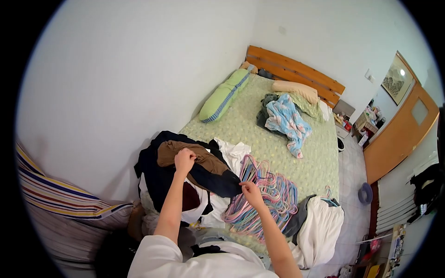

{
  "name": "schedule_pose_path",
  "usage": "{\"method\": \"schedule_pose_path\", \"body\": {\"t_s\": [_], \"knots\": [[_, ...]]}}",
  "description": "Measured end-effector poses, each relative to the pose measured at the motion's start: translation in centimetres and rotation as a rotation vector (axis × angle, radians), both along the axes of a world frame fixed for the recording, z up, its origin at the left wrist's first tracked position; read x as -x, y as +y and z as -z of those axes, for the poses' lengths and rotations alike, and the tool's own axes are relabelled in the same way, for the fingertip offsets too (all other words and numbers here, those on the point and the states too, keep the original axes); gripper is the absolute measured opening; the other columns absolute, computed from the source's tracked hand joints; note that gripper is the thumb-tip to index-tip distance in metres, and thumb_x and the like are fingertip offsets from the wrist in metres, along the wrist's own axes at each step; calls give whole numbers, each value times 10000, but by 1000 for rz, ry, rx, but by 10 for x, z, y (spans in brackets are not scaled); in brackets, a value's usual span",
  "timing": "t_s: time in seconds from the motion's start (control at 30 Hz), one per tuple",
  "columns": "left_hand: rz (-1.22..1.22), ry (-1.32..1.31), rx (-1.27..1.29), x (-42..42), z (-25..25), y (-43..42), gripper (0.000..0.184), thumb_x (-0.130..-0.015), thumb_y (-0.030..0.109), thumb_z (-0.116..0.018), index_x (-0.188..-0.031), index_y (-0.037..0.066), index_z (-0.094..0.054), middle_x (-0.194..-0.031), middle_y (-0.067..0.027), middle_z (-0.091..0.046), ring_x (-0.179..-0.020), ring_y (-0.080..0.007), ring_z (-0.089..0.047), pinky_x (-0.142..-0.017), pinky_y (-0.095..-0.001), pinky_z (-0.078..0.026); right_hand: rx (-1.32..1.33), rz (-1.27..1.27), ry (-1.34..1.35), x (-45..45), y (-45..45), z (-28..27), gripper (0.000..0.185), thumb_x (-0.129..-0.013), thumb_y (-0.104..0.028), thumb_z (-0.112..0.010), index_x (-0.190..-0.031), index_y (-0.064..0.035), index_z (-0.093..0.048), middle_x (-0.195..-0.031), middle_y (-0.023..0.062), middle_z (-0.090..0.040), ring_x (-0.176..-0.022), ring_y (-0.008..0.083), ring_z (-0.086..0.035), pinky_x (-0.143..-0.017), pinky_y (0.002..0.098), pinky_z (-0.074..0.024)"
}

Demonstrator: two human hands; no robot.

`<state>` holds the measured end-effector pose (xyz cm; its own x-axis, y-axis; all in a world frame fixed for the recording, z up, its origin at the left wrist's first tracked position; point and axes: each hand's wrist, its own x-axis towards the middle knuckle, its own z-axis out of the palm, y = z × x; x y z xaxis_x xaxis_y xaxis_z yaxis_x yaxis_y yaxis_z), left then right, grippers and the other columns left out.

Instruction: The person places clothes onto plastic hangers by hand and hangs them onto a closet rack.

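A brown and dark navy garment (211, 163) stretches between my two hands above a heap of clothes. My left hand (185, 160) is closed on its brown part. At the navy end, my right hand (251, 192) pinches the cloth between thumb and fingers. Beneath the garment lie dark navy clothes (150, 155) and white clothes (234, 149). A big pile of pink, blue and white hangers (271, 204) spreads on the bed, right beside my right hand. The garment's exact kind cannot be made out.
The bed (241, 111) has a wooden headboard (296, 72), a long green pillow (224, 95) and a blue floral cloth (287, 123). White clothing on a hanger (320, 227) lies at its right edge. A purple basin (365, 193) stands on the floor near the wooden door (398, 139).
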<state>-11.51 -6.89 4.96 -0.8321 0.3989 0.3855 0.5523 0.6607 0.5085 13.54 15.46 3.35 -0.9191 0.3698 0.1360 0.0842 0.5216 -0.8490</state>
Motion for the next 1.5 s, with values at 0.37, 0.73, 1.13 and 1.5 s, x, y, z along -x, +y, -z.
{"method": "schedule_pose_path", "body": {"t_s": [0.37, 0.73, 1.13, 1.5], "knots": [[485, -398, -523, -48, -111, 60, 72, -888, 19, -551, -938, -21, -518, -787, -89, -627, -730, -106, -586, -666, -269, -468, 195, -80, 254, 69, -34, -40, 318, -851, -88, -619, -1145, -4, -533, -1074, 150, -590, -903, 247, -636, -766, 325, -506], [642, -485, -691, -87, -169, 74, 49, -891, -2, -505, -939, 3, -511, -798, -13, -548, -707, -60, -499, -652, -203, -405, 373, -201, 178, 70, 4, -92, 224, -889, -167, -607, -1049, -13, -580, -967, 81, -639, -872, 164, -613, -732, 303, -501], [739, -205, -356, -95, -198, 110, 153, -808, 48, -650, -922, 43, -548, -696, -48, -537, -640, -133, -519, -629, -269, -426, 203, -27, 291, 57, 38, -131, 161, -871, -83, -509, -991, 5, -569, -776, 164, -597, -676, 246, -583, -654, 327, -467], [701, -113, -284, -101, -229, 129, 214, -765, 114, -636, -935, -12, -611, -804, -217, -610, -762, -379, -589, -655, -382, -464, 288, 38, 389, 39, 51, -196, 311, -932, -268, -529, -791, 7, -492, -655, 52, -418, -670, 112, -421, -605, 287, -364]]}}
